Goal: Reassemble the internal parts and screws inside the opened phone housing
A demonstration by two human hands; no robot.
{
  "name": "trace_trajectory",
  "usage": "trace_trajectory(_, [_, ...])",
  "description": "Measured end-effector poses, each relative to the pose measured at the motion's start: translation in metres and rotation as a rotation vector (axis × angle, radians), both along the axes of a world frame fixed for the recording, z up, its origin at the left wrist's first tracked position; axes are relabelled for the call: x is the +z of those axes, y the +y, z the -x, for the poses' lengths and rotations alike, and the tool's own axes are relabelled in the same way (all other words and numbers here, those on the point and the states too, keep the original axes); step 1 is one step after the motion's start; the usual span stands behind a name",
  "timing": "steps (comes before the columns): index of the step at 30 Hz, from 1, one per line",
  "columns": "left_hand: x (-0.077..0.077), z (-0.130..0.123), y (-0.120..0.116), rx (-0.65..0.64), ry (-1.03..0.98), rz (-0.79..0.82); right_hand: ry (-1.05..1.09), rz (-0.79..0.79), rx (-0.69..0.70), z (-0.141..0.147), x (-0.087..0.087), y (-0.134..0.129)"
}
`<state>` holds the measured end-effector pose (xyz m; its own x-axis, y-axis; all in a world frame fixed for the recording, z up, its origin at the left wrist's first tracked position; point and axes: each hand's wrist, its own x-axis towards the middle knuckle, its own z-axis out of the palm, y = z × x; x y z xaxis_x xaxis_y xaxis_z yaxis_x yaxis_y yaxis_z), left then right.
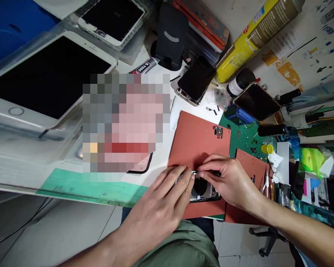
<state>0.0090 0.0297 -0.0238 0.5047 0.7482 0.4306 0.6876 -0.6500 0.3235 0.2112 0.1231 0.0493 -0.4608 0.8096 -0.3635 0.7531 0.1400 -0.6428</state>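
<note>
An opened phone (199, 189), its inner parts bare and a round black coil showing, lies on the brick-red mat (196, 142) at the front of the bench. My left hand (169, 196) is closed over the phone's left end, fingers pressed together along its upper edge. From the right, my right hand (233, 181) pinches thumb and fingers at that same edge, almost touching my left fingertips. Whatever lies in the pinch is too small or hidden to name. A small metal phone part (218, 131) rests near the mat's far right corner.
Beyond the mat are a black-screened phone (196, 81), a yellow spray can (256, 40) and a propped phone (257, 101). A large white phone (50, 74) fills the left. Tweezers (266, 181) lie at right, on a second red mat (246, 159). A pixelated patch hides the left middle.
</note>
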Motion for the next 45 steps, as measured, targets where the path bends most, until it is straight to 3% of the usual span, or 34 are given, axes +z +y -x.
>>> trace_trajectory(11, [0.0, 0.0, 0.001, 0.006, -0.011, 0.006, 0.005, 0.012, -0.083, 0.004, -0.003, -0.004])
trace_trajectory(26, [-0.003, 0.001, 0.0, 0.021, -0.049, 0.04, 0.001, 0.006, -0.043, 0.001, -0.005, -0.004])
trace_trajectory(32, [0.006, 0.003, 0.004, 0.026, -0.103, 0.179, 0.075, -0.075, -0.277, -0.016, 0.015, -0.014])
trace_trajectory(36, [0.016, -0.003, 0.013, 0.087, -0.084, 0.204, 0.122, -0.139, -0.517, -0.044, 0.033, -0.054])
trace_trajectory(38, [0.018, -0.004, 0.017, 0.074, -0.057, 0.227, 0.189, -0.054, -0.621, -0.05, 0.032, -0.085])
trace_trajectory(41, [0.018, -0.005, 0.023, 0.053, -0.068, 0.291, 0.349, 0.301, -0.841, -0.04, 0.016, -0.131])
trace_trajectory(43, [0.019, -0.004, 0.026, 0.053, -0.097, 0.334, 0.495, 0.566, -0.99, -0.025, 0.001, -0.151])
trace_trajectory(45, [0.021, -0.004, 0.028, 0.055, -0.123, 0.385, 0.672, 0.695, -1.066, -0.009, -0.01, -0.159])
